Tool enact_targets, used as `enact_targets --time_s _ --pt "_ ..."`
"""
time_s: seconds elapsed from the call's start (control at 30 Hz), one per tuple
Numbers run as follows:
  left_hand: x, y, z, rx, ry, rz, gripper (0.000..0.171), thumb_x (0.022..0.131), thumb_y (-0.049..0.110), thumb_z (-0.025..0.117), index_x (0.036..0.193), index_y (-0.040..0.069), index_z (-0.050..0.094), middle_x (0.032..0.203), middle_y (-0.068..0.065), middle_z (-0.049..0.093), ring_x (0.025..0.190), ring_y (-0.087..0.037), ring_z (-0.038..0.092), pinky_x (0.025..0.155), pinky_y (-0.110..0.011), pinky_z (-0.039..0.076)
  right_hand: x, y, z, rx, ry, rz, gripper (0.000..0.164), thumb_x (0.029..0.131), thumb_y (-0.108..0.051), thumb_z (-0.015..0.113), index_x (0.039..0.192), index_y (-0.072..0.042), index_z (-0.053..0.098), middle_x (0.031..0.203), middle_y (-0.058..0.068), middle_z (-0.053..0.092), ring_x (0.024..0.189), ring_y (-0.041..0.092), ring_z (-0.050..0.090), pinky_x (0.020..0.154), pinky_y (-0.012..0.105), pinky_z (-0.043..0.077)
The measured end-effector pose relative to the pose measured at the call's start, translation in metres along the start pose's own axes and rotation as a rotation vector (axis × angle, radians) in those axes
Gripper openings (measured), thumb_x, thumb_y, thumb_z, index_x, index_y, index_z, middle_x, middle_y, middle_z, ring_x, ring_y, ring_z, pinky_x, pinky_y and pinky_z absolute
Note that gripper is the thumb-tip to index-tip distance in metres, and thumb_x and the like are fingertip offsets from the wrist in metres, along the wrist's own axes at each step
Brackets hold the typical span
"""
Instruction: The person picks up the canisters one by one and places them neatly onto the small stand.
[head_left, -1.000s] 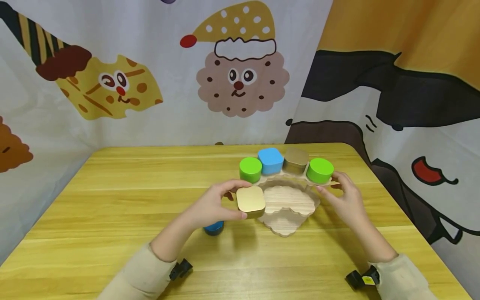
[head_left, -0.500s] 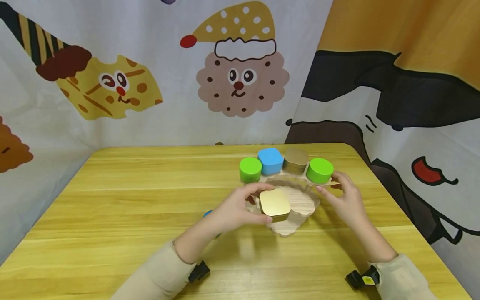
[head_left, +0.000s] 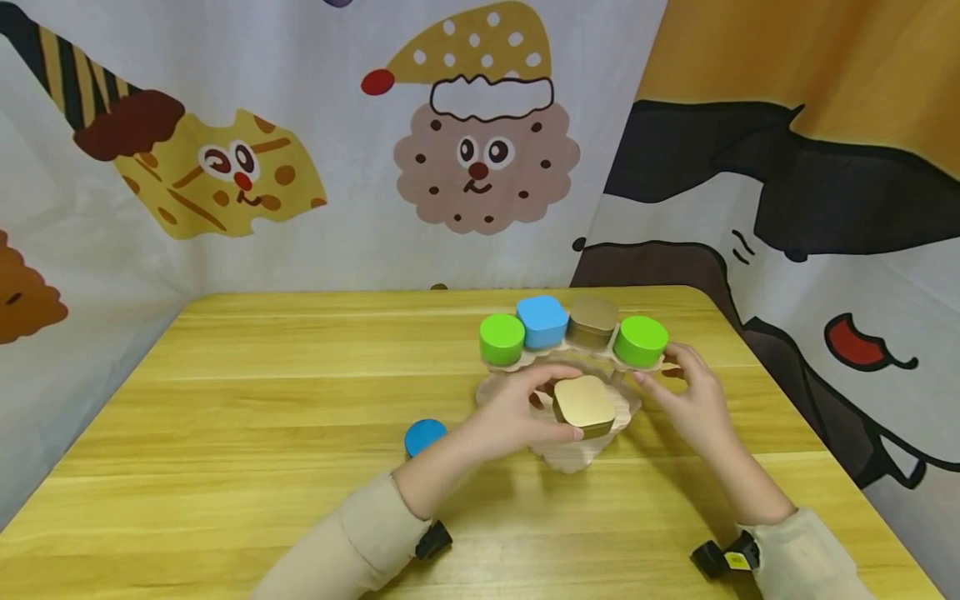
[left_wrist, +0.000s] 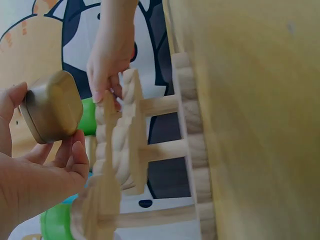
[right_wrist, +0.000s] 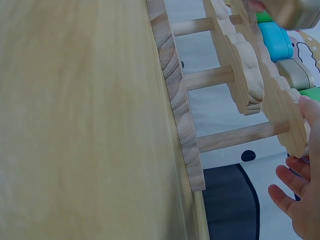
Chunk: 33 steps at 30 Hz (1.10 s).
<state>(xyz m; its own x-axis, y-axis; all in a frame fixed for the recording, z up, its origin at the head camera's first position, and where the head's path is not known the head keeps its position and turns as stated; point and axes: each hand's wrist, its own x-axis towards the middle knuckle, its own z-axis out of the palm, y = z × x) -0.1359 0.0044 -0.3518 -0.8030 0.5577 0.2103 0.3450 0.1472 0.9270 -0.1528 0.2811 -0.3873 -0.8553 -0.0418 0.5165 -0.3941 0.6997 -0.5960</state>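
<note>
My left hand (head_left: 521, 415) pinches a gold rounded-square tin (head_left: 585, 406) between thumb and fingers. The tin is held in the air over the lower tier of a wooden tiered stand (head_left: 573, 454), and the left wrist view shows it apart from the wood. My right hand (head_left: 693, 396) grips the right end of the stand's upper tier, thumb on one side and fingers curled at the other. On that top tier sit a green round tin (head_left: 502, 340), a blue square tin (head_left: 542, 322), a darker gold tin (head_left: 592, 322) and a second green tin (head_left: 641, 342).
A blue round tin (head_left: 425, 437) lies on the wooden table (head_left: 247, 400) left of the stand, partly behind my left forearm. Wooden posts (right_wrist: 242, 136) join the stand's tiers to its base. A printed curtain (head_left: 300, 250) hangs behind the table.
My left hand has carried the gold tin rightward, from the stand's left side to over its lower tier. The blue round tin shows more fully again. My right hand stays in place.
</note>
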Motion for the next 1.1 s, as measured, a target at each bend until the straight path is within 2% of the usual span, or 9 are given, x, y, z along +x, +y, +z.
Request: enact_targets --time_s 0.2,0.37,0.73,1.1 --pt "0.009 -0.008 0.009 0.007 0.020 -0.023 0.063 0.073 0.012 0.084 0.130 0.011 0.058 0.121 0.008 0.057 0.094 -0.012 0.052 0.074 -0.028 0.045 0.000 0.000 0.000 -0.002 -0.001 -0.002 0.047 0.084 -0.015 0.075 0.124 0.002 0.056 0.120 0.016 0.056 0.104 0.029 0.053 0.085 0.027 0.040" --pt "0.015 -0.009 0.012 0.019 0.018 -0.052 0.065 0.074 0.014 0.083 0.133 0.011 0.056 0.120 0.006 0.058 0.093 -0.014 0.054 0.074 -0.026 0.046 0.000 -0.001 0.000 0.000 0.002 -0.003 0.046 0.084 -0.014 0.075 0.123 0.002 0.056 0.119 0.015 0.057 0.104 0.027 0.052 0.084 0.023 0.040" --pt "0.028 -0.012 0.021 0.039 0.033 -0.097 0.067 0.072 0.015 0.086 0.132 0.011 0.056 0.105 0.007 0.058 0.082 -0.018 0.055 0.060 -0.022 0.043 0.000 -0.001 -0.001 0.010 -0.003 0.005 0.045 0.085 -0.015 0.075 0.123 0.002 0.056 0.119 0.015 0.056 0.103 0.028 0.053 0.084 0.022 0.040" --pt "0.036 -0.014 0.025 0.088 0.039 -0.104 0.069 0.070 0.017 0.087 0.131 0.010 0.057 0.097 0.008 0.059 0.081 -0.011 0.056 0.063 -0.020 0.045 0.000 -0.001 -0.001 0.013 -0.002 0.003 0.046 0.085 -0.014 0.075 0.123 0.002 0.056 0.120 0.015 0.056 0.104 0.028 0.053 0.084 0.021 0.040"
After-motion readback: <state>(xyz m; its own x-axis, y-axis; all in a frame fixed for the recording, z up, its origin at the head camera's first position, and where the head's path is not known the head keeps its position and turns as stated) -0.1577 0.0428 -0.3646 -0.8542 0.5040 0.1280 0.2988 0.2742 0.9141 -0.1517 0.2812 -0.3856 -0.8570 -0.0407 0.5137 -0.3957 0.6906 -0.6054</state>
